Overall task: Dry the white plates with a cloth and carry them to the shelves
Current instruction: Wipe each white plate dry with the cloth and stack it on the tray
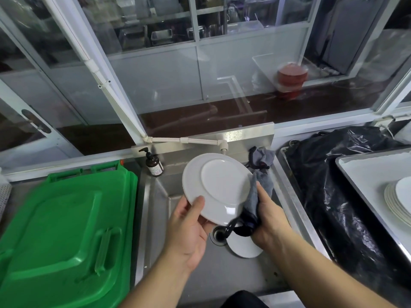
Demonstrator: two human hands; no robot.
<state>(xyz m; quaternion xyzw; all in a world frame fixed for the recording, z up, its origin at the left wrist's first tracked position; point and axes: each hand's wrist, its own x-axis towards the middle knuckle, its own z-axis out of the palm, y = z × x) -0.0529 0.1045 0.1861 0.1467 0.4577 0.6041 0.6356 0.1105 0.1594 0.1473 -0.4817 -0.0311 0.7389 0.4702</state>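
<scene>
A white plate (pixel 219 185) is held tilted above the steel sink (pixel 155 196), its underside facing me. My left hand (pixel 189 227) grips its lower left rim, thumb on the underside. My right hand (pixel 265 214) holds a grey cloth (pixel 258 192) with dark trim against the plate's right edge. Another white plate (pixel 242 246) lies on the sink floor beside the drain (pixel 219 235), partly hidden by my right hand. A stack of white plates (pixel 398 200) sits in a tray (pixel 360 172) at the right.
A green bin lid (pixel 64 230) fills the left. A brown pump bottle (pixel 153 165) stands at the sink's back left corner. A second grey cloth (pixel 261 157) lies at the back right corner. A black plastic bag (pixel 333 185) lies between the sink and the tray. Glass partitions rise behind.
</scene>
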